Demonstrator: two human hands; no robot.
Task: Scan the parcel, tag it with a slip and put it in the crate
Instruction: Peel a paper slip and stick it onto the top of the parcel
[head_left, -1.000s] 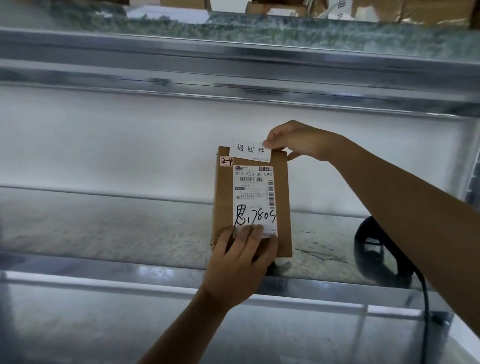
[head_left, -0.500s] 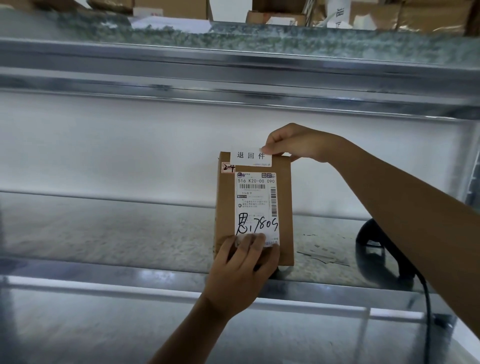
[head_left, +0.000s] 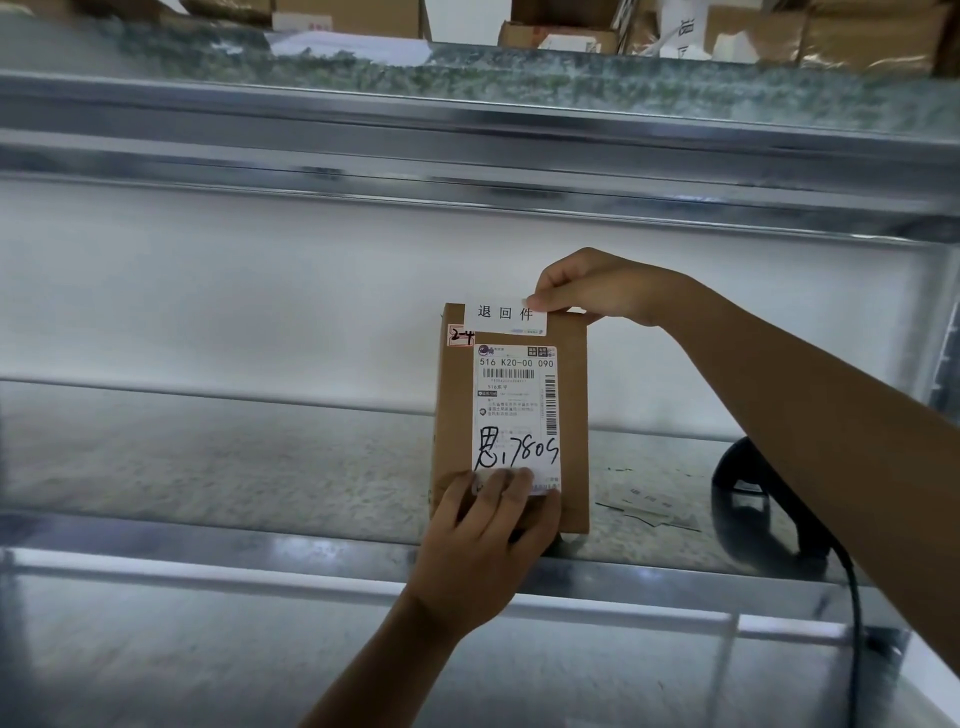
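Cardboard parcel (head_left: 511, 415) stands upright on the metal shelf (head_left: 260, 467), label side to cam. Left hand (head_left: 485, 540) grips parcel's bottom edge, fingers (head_left: 498, 488) closed over the shipping label (head_left: 517, 415). Right hand (head_left: 597, 288) pinches a white slip (head_left: 511, 317) w/ fingers shut, at parcel's top edge; black scanner (head_left: 753, 499) right of parcel.

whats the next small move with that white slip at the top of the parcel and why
Probably press the slip flat onto the parcel. The right hand pinches only its right end, and the slip sits over the top edge above the shipping label, so it does not look smoothed down. The left hand braces the upright parcel from below. No crate is in view.
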